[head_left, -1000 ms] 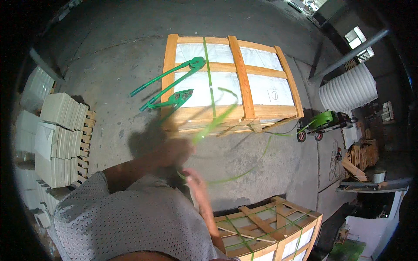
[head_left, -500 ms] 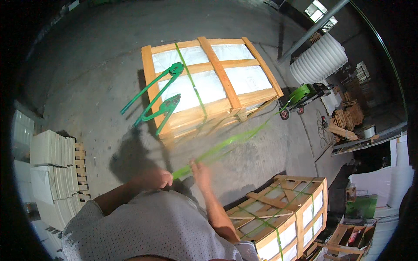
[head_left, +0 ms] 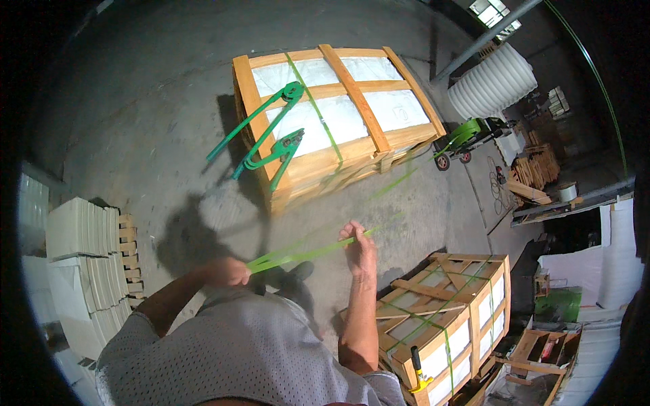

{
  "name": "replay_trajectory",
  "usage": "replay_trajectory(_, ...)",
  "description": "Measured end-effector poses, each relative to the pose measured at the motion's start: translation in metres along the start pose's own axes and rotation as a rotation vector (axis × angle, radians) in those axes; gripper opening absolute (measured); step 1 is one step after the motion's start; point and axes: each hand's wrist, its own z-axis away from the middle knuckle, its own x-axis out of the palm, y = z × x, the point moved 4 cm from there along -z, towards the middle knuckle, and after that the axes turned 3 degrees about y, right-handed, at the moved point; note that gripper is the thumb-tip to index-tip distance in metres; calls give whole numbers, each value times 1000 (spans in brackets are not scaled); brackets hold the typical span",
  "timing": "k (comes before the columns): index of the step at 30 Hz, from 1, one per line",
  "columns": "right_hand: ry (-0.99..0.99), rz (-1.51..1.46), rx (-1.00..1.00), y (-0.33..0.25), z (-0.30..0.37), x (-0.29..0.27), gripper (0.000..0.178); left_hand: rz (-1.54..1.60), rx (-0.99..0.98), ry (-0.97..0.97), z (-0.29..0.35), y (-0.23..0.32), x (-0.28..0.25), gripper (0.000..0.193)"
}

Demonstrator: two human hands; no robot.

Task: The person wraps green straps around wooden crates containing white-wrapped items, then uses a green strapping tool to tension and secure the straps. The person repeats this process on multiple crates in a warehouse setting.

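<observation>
A bright green strapping band (head_left: 301, 256) stretches between my two hands in front of my body. My left hand (head_left: 230, 272) is closed round its doubled end near my waist. Farther right and a little higher, my right hand (head_left: 360, 249) is raised with fingers bent onto the band, which runs on as a blur toward the far crate. That wooden crate (head_left: 355, 101), with white-wrapped contents, has a green band over it. On its left side lie a long-handled green sealer tool (head_left: 292, 93) and a green strapping tensioner (head_left: 290, 143).
A wheeled strap dispenser (head_left: 467, 135) stands right of the far crate, near a large white roll (head_left: 493, 81). At my right is a strapped crate (head_left: 475, 328) bearing a yellow tool with a black handle (head_left: 420, 377). Stacked pale slabs (head_left: 81, 237) stand left on a pallet.
My right hand has moved right and away from my left, lengthening the band between them. My left hand has shifted slightly left. The yellow tool has come into view.
</observation>
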Motion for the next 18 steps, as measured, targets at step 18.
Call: replay_trajectory(18,25,838,-353,-47,16,-78,28,140,-247,47,4,32,78,11)
